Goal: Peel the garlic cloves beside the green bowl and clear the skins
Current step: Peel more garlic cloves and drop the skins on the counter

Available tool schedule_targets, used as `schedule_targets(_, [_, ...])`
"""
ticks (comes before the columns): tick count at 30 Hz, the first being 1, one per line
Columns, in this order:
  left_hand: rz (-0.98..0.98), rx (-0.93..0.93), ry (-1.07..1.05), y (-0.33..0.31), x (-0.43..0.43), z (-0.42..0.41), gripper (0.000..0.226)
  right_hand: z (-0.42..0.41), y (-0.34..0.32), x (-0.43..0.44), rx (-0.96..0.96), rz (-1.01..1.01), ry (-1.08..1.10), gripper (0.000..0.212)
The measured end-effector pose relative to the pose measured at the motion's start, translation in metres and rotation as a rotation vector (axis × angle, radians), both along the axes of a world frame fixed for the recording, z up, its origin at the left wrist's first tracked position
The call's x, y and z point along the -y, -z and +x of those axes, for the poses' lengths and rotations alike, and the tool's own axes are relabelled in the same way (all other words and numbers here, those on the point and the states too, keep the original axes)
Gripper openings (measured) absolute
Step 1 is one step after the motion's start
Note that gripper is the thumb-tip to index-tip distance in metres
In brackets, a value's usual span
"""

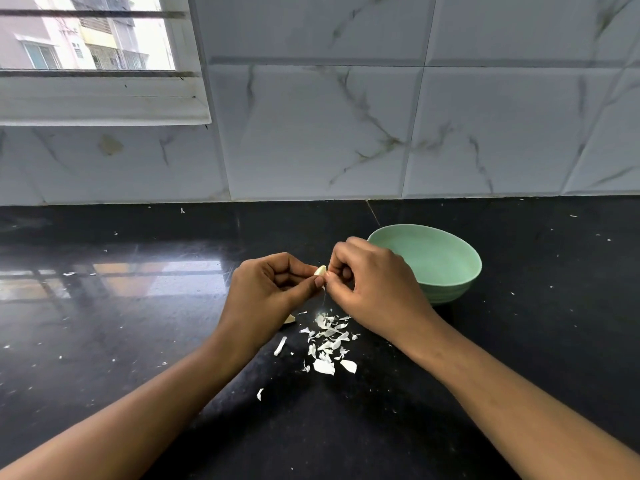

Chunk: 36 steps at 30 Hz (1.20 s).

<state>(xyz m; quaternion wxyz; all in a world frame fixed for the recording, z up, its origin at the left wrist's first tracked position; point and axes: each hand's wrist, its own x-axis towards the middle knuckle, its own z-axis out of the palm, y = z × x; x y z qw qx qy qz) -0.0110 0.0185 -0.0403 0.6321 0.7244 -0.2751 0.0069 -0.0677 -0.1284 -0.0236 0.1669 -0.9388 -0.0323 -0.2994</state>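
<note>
Now the left hand (266, 285) and right hand (374, 285) pinch one clove (320, 270) together; skins (329, 341) below them are not cleared yet.

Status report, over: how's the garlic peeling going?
Left hand and right hand pinch garlic clove. Skins scattered on counter. Green bowl beside, nothing blocking.

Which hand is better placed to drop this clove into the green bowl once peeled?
Right, probably: the right hand pinches the clove and sits beside the green bowl; the left hand is farther from it.
</note>
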Motion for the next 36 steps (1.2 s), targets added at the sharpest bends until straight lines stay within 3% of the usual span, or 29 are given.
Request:
schedule_targets(2, [0.005, 0.025, -0.001, 0.000, 0.000, 0.000, 0.009, 0.001, 0.000, 0.001, -0.019, 0.040, -0.022, 0.015])
schedule_targets(7, [0.004, -0.028, 0.021, 0.000, 0.001, 0.000, 0.007, 0.004, -0.005, 0.010, -0.068, 0.476, -0.156, 0.016])
schedule_targets(11, [-0.101, -0.265, 0.103, -0.004, 0.000, 0.002, 0.010, 0.005, -0.007, 0.020, -0.032, 0.449, -0.151, 0.008])
schedule_targets(14, [-0.112, -0.459, 0.174, -0.006, 0.001, 0.002, 0.012, 0.006, -0.008, 0.023, -0.059, 0.297, -0.221, 0.018])
schedule_targets(19, [-0.151, -0.628, 0.238, -0.009, 0.001, 0.002, 0.020, 0.007, -0.008, 0.024, -0.007, 0.097, -0.255, 0.008])
schedule_targets(27, [-0.295, -0.668, 0.291, -0.009, -0.003, 0.007, 0.024, 0.005, -0.007, 0.019, 0.097, 0.193, -0.235, 0.010])
schedule_targets(32, [-0.226, -0.497, 0.235, -0.006, 0.001, 0.003, 0.019, 0.004, -0.007, 0.017, 0.006, 0.394, -0.168, 0.007])
schedule_targets(36, [-0.192, -0.426, 0.203, -0.004, 0.002, 0.001, 0.017, 0.001, -0.009, 0.012, -0.063, 0.396, -0.136, 0.012])
